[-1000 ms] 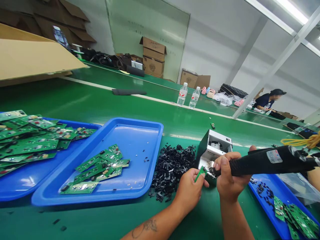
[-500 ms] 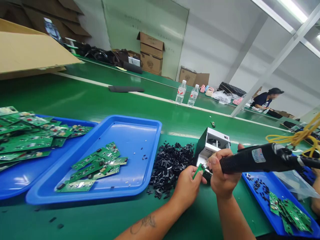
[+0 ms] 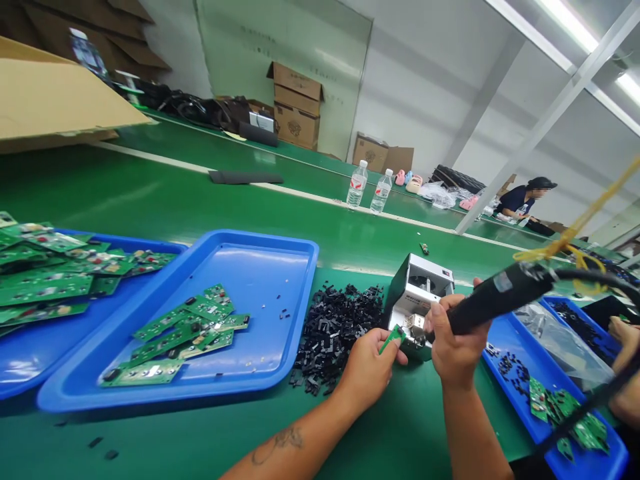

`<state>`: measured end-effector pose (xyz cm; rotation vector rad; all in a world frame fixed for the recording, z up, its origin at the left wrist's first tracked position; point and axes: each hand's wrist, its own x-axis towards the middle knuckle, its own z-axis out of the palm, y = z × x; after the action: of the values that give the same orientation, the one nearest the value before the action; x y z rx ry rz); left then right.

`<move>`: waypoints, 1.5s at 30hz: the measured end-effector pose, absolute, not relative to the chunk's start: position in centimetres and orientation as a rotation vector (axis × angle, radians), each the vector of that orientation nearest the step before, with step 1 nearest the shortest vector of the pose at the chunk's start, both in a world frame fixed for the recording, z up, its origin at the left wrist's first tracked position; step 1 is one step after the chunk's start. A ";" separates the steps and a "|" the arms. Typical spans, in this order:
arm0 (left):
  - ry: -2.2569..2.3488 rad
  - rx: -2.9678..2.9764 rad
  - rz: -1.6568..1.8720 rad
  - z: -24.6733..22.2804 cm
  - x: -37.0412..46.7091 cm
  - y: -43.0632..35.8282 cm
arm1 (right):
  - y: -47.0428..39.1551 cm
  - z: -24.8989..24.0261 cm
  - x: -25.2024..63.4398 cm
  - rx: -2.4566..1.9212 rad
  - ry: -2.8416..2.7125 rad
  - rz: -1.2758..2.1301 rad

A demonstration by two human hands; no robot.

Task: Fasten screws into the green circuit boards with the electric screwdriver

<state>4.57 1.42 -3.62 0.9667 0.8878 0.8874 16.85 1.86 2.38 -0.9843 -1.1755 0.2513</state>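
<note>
My left hand [image 3: 371, 370] pinches a small green circuit board [image 3: 391, 340] by its edge, in front of a white-and-black screw feeder [image 3: 416, 293]. Wrapped around a black electric screwdriver [image 3: 500, 297] is my right hand [image 3: 457, 343], the tool tilted with its cord end up to the right. Its tip is near the feeder's front; whether it touches anything is unclear. Left of the feeder lies a heap of small black plastic parts [image 3: 335, 333]. A blue tray [image 3: 260, 267] further left holds several green circuit boards [image 3: 185, 330].
Another blue tray [image 3: 30, 363] at far left is piled with boards. At right, a blue tray [image 3: 520, 400] holds boards and black parts, near a co-worker's hand [image 3: 625, 347]. Two water bottles [image 3: 357, 185] stand behind. A yellow cord [image 3: 565, 243] hangs by the screwdriver. A person [image 3: 525, 200] sits far back.
The screwdriver's rear end has swung up and its body now points more steeply. My right hand has shifted slightly right, away from the board. The view has turned a little to the right.
</note>
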 end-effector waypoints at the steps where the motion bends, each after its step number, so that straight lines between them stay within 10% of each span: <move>1: 0.882 0.963 0.884 -3.6 4.6 1.5 | 1.6 2.6 16.7 -0.998 -1.163 0.319; 45: 0.888 1.002 0.866 -3.5 4.2 1.8 | 3.2 2.4 13.7 -0.813 -1.245 0.394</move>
<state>4.24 1.84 -3.55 1.0021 0.8880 0.8657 13.70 3.17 2.38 -0.8128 -1.2446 0.3938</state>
